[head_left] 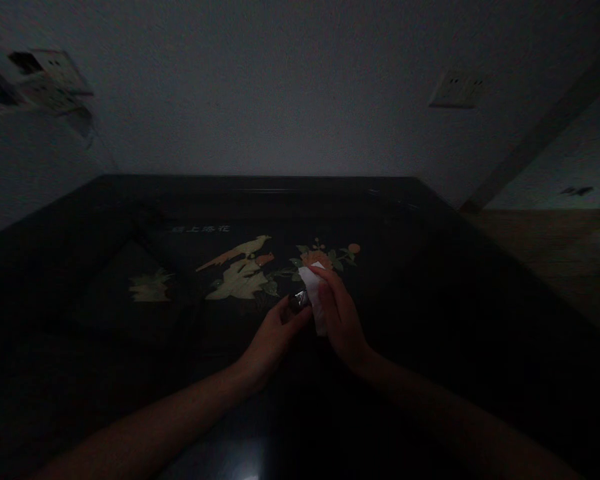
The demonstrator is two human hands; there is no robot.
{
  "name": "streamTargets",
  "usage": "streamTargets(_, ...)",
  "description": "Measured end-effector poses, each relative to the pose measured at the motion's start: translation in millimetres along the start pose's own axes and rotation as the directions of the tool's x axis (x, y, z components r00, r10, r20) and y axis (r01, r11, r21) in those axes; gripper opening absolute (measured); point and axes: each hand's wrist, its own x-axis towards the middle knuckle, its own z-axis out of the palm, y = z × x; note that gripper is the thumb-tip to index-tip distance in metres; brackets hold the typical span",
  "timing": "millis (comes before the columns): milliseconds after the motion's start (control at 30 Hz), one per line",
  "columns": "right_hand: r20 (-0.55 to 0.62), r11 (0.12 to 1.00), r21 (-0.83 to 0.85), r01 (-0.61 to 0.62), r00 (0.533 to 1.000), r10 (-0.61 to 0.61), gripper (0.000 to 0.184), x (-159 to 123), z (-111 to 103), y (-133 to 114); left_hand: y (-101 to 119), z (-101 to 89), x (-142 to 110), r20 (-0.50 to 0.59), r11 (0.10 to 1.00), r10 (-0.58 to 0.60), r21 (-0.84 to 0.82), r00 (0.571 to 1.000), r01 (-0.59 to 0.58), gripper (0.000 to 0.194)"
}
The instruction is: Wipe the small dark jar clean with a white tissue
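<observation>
The scene is very dark. My left hand [276,333] is closed around a small dark object with a shiny metallic part [299,299], too dim to name. My right hand [339,313] grips a white tissue or cloth [314,287], pressed against that small object. Both hands meet above a black lacquered table [430,280] painted with birds [240,267] and flowers [325,257].
A pale wall rises behind the table, with a socket plate [457,89] at upper right and wall fittings [45,80] at upper left. A floor area [555,253] lies to the right of the table. A faint light reflection [250,460] shows on the near tabletop.
</observation>
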Motion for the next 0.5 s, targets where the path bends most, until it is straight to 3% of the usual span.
streamTargets(267, 0.001, 0.990, 0.115, -0.083, 0.997, 0.084, 0.040, 7.5, -2.9, 1.7, -5.1, -6.8, 9.7, 0.069, 0.969, 0.064, -0.243, 0.996, -0.045, 0.036)
streamTargets(500, 0.073, 0.983, 0.169, -0.068, 0.996, 0.056, 0.040, 19.2, -10.9, 5.8, -5.9, -13.4, 11.3, 0.166, 0.955, 0.050, -0.295, 0.985, 0.001, 0.044)
